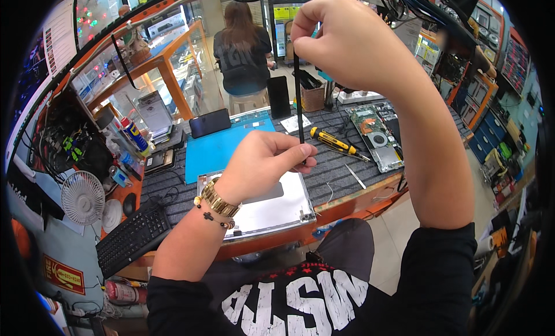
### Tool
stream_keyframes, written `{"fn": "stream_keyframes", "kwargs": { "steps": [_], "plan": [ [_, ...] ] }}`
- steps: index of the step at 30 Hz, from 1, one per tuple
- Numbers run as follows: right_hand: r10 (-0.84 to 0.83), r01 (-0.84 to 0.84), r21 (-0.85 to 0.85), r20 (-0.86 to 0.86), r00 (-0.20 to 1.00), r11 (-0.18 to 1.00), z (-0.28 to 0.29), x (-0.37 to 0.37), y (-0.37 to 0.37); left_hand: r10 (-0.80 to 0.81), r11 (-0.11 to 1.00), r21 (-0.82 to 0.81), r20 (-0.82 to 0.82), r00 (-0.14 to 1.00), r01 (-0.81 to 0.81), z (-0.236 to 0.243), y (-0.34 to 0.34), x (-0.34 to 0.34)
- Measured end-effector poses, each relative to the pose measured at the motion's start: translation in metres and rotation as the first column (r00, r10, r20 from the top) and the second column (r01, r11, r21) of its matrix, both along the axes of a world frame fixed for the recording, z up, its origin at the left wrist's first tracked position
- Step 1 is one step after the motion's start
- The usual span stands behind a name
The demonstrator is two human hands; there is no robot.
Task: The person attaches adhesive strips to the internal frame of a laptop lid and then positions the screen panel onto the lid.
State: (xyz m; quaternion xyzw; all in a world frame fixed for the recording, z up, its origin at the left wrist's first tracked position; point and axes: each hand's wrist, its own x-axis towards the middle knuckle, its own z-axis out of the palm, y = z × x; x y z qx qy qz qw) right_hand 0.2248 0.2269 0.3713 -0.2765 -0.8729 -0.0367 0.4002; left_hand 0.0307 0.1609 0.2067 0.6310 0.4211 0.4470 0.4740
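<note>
Strip point(299, 102) spans open air between hands point(265, 162), panel point(289, 202) at bench edge point(359, 198).

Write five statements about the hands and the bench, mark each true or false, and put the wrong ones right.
1. The left hand and the right hand both hold the black strip. True.
2. The left hand is raised above the right hand. False: the right hand is the higher one.
3. The yellow and black screwdriver lies to the right of the blue mat. True.
4. The gold watch is on the right wrist. False: it is on the left wrist.
5. The open electronic chassis lies to the left of the screwdriver. False: it lies to the right of it.
</note>
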Motion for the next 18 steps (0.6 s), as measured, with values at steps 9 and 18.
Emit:
{"fn": "stream_keyframes", "kwargs": {
  "steps": [9,18],
  "plan": [
    [0.013,0.031,-0.347,0.122,0.992,0.937,-0.025,0.012,0.040,-0.098,0.974,-0.175,0.229,0.969,0.140,-0.001,-0.029,0.022],
    [0.083,0.006,-0.741,0.084,0.993,0.672,-0.091,0.040,0.062,-0.131,0.966,-0.135,0.473,0.871,0.219,-0.013,-0.046,0.023]
  ]
}}
